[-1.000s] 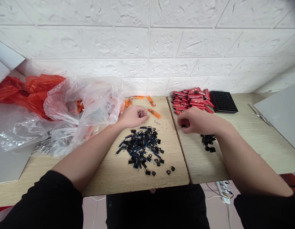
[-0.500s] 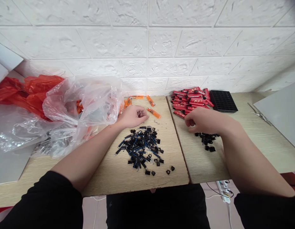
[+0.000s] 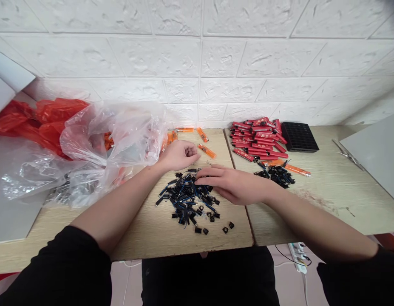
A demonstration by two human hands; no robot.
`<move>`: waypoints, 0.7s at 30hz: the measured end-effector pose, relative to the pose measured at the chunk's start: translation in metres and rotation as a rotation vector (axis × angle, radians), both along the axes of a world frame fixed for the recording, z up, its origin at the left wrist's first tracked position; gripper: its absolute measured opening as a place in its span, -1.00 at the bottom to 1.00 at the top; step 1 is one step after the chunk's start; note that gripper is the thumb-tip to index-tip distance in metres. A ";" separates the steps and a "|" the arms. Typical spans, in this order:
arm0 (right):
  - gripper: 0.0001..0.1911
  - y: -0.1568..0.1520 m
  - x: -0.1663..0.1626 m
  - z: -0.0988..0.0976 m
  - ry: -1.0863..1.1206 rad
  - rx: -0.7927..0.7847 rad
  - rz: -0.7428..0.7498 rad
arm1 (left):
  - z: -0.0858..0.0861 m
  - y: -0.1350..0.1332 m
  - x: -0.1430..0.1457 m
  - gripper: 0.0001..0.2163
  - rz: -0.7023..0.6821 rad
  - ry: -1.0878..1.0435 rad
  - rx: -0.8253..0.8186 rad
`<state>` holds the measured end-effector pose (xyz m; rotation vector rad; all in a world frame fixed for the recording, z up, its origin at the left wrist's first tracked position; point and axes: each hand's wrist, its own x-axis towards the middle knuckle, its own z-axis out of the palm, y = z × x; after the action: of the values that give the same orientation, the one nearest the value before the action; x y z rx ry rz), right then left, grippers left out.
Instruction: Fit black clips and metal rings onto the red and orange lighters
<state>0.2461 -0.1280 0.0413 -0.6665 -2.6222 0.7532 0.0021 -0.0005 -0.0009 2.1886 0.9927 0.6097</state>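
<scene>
Bits [image 3: 184,197] lay piled on the table [image 3: 152,240], partly under the right hand [image 3: 231,183] with its fingers slightly bent, while the left hand [image 3: 180,156] sat curled nearby, and I couldn't tell if either held anything.

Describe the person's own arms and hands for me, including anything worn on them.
The loose, plain black fabric left sleeve and matching right sleeve end near the elbows, with no markings visible. Below them, both forearms are uncovered, and nothing shows on either wrist. The bare left hand and bare right hand are ungloved.
</scene>
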 end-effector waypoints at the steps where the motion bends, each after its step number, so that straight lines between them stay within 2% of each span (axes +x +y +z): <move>1: -0.37 0.000 -0.001 -0.001 -0.004 0.000 0.002 | 0.000 0.000 0.000 -0.77 0.000 -0.002 0.005; 15: -0.76 0.001 -0.009 -0.016 0.080 0.062 -0.051 | -0.001 0.000 -0.001 -0.77 -0.002 0.003 0.015; 21: -0.81 0.001 -0.011 -0.018 0.076 0.089 -0.061 | -0.003 0.001 0.000 -0.77 -0.001 0.002 0.006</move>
<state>0.2356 -0.1266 0.0231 -0.6765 -2.5377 0.6280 0.0019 0.0000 -0.0039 2.1951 0.9916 0.6108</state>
